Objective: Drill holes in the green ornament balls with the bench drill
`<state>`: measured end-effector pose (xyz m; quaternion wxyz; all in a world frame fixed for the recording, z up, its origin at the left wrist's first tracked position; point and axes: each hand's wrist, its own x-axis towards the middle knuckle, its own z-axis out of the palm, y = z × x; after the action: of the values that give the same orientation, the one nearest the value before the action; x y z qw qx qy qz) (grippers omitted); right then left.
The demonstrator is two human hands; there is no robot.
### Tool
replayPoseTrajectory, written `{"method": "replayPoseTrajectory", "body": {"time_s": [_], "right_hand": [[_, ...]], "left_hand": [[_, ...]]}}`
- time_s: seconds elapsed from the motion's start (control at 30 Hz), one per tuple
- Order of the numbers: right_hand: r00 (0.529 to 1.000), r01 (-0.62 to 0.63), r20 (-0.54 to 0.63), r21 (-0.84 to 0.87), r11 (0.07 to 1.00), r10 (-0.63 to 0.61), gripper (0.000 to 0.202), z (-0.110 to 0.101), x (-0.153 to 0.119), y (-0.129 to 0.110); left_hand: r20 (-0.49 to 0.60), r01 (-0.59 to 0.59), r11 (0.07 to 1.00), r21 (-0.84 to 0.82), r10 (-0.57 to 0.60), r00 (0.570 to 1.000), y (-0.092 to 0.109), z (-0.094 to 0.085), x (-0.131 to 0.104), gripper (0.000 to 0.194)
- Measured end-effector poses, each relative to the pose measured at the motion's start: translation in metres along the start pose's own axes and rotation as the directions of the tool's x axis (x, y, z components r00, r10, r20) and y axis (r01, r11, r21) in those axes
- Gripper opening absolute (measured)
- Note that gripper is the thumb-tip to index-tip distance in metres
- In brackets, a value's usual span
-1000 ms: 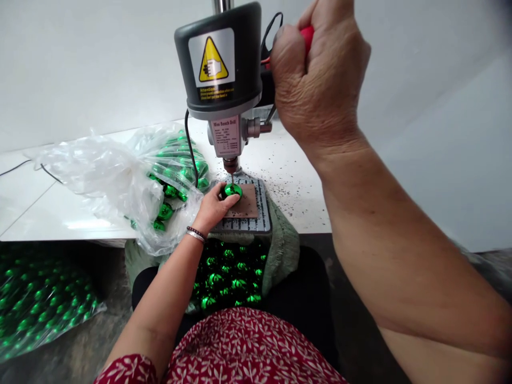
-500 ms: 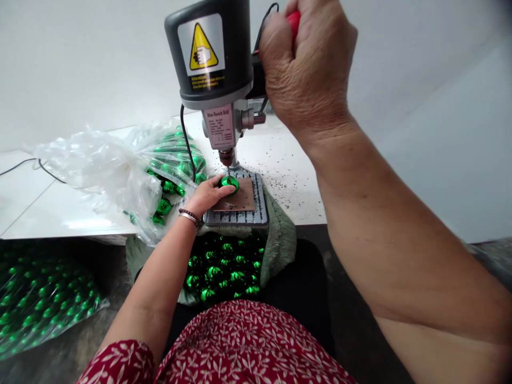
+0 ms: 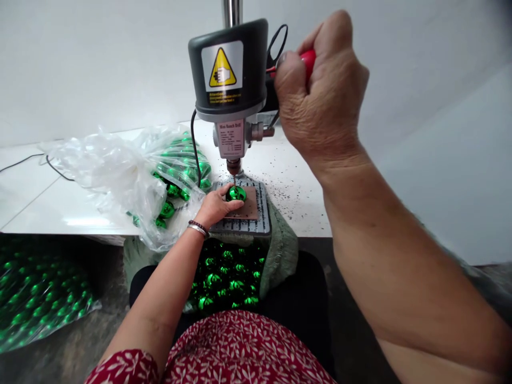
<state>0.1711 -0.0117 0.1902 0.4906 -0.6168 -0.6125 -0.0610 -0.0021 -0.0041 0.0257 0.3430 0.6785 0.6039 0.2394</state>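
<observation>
A shiny green ball sits on a brown board on the slotted base of a small bench drill. My left hand grips the ball from the left, thumb in front and fingers behind. Directly above the ball is the thin drill bit; I cannot tell whether it touches the surface. High on the right, my right hand is wrapped round the red-tipped feed lever of the drill.
A clear plastic bag of green balls lies left of the drill on the white table. Dark shavings dot the tabletop to the right. A green woven sack with more balls hangs below the edge. Another filled bag stands lower left.
The whole view has shifted, so the drill sits lower and further right, showing its column. Both hands keep their holds on the ball and the lever.
</observation>
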Motion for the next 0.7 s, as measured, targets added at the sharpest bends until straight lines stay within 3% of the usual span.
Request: {"method": "replayPoseTrajectory", "body": {"time_s": [0.23,0.5,0.7], "right_hand": [[0.995,0.036,-0.098,0.032,0.999,-0.032,0.013,-0.001,-0.009,0.004],[0.990,0.100,-0.085,-0.128,0.987,-0.111,0.012,-0.009,-0.028,0.007],[0.962,0.208,-0.147,-0.154,0.966,-0.231,0.019,-0.001,-0.045,0.023]], "left_hand": [[-0.010,0.002,1.000,-0.009,-0.002,1.000,-0.001,0.003,-0.001,0.073],[0.001,0.000,0.999,0.034,0.000,1.000,-0.003,0.004,0.000,0.075],[-0.007,-0.017,1.000,0.026,0.017,1.000,-0.007,0.007,0.002,0.075]]}}
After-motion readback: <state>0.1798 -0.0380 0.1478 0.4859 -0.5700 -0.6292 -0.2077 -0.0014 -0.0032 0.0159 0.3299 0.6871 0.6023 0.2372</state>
